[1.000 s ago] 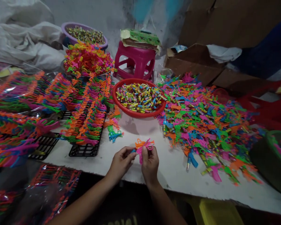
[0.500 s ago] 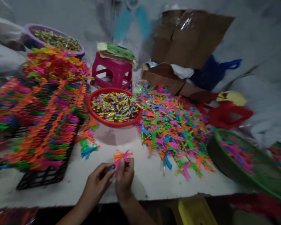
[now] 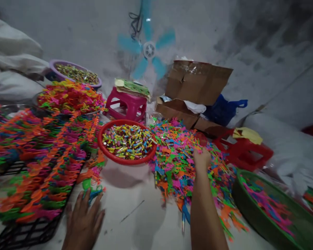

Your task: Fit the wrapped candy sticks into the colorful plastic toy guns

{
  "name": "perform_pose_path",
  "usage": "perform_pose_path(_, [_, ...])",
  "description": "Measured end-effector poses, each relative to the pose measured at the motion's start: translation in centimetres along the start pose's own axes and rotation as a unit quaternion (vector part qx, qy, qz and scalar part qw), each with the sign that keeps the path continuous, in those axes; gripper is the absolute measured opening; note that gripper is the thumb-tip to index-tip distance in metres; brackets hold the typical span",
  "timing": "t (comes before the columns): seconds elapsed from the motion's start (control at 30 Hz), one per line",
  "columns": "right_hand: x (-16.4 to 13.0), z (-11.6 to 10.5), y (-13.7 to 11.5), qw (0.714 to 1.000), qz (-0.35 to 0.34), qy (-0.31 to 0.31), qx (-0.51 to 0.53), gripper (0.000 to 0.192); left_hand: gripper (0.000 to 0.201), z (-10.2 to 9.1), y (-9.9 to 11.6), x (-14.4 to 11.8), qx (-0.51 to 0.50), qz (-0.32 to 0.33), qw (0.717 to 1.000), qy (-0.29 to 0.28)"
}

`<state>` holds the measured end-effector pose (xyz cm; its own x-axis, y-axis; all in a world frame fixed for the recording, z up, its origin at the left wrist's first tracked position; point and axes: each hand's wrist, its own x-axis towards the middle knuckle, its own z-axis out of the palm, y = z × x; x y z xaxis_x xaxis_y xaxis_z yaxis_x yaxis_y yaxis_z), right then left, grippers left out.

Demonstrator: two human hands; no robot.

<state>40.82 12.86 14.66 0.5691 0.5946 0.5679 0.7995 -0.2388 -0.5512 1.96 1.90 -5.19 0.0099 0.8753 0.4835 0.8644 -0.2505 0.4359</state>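
Observation:
My right hand (image 3: 202,159) reaches far out onto a big loose pile of small coloured plastic toy pieces (image 3: 182,163); its fingers curl down into the pile and what they grip is hidden. My left hand (image 3: 83,218) lies flat on the white table, fingers spread, fingertips touching a few green and blue pieces (image 3: 91,189) near the front left. A red bowl (image 3: 108,154) full of small wrapped candies sits between the hands, further back.
Rows of assembled toy pieces (image 3: 41,163) lie on black trays (image 3: 23,231) at left. A green basin (image 3: 253,211) stands at right, a pink stool (image 3: 126,106), purple bowl (image 3: 53,66), cardboard boxes (image 3: 195,81), red stool (image 3: 243,152) and a wall fan (image 3: 148,50) behind.
Both hands held a pink and orange piece together near the table's front. They have separated: the left went down-left onto the table, the right reached forward into the pile. The camera tilted up.

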Motion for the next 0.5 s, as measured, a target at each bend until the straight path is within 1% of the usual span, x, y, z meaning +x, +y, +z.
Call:
perform_pose_path(0.03, [-0.3, 1.4, -0.9, 1.0, -0.016, -0.01, 0.002, 0.038, 0.036, 0.1, 0.1, 0.2, 0.029, -0.017, 0.999, 0.005])
perform_pose_path(0.07, [-0.9, 3.1, -1.9, 0.998, -0.042, -0.038, 0.02, 0.039, 0.039, 0.2, 0.3, 0.5, 0.049, -0.028, 0.998, 0.005])
perform_pose_path(0.1, [-1.7, 5.0, -3.2, 0.993, -0.077, -0.077, 0.04, 0.039, 0.042, 0.2, 0.5, 0.8, 0.063, -0.034, 0.997, 0.003])
perform_pose_path(0.17, [-3.2, 9.0, -5.8, 0.972, -0.164, -0.161, 0.047, 0.041, 0.047, 0.2, 0.8, 1.8, 0.084, -0.038, 0.996, -0.011])
perform_pose_path(0.2, [-3.7, 10.8, -6.9, 0.962, -0.192, -0.19, 0.03, 0.043, 0.05, 0.2, 0.8, 2.4, 0.092, -0.041, 0.995, -0.018])
perform_pose_path(0.23, [-4.0, 12.5, -8.0, 0.957, -0.204, -0.207, 0.0, 0.044, 0.052, 0.2, 0.8, 2.9, 0.099, -0.046, 0.994, -0.022])
perform_pose_path(0.27, [-4.0, 13.9, -8.8, 0.956, -0.199, -0.212, -0.038, 0.046, 0.054, 0.2, 0.7, 3.4, 0.105, -0.052, 0.993, -0.026])
perform_pose_path(0.33, [-3.5, 16.3, -9.8, 0.955, -0.175, -0.217, -0.1, 0.05, 0.055, 0.3, 0.3, 4.2, 0.112, -0.063, 0.991, -0.038])
perform_pose_path(0.37, [-3.1, 17.2, -10.1, 0.952, -0.174, -0.224, -0.119, 0.053, 0.055, 0.5, 0.1, 4.4, 0.113, -0.067, 0.99, -0.044])
perform_pose_path(0.43, [-2.6, 18.6, -10.3, 0.941, -0.193, -0.246, -0.132, 0.059, 0.057, 0.8, -0.4, 4.6, 0.108, -0.06, 0.99, -0.063])
perform_pose_path(0.5, [-2.3, 19.7, -10.1, 0.93, -0.221, -0.257, -0.143, 0.061, 0.059, 1.0, -0.7, 4.4, 0.09, -0.027, 0.992, -0.084])
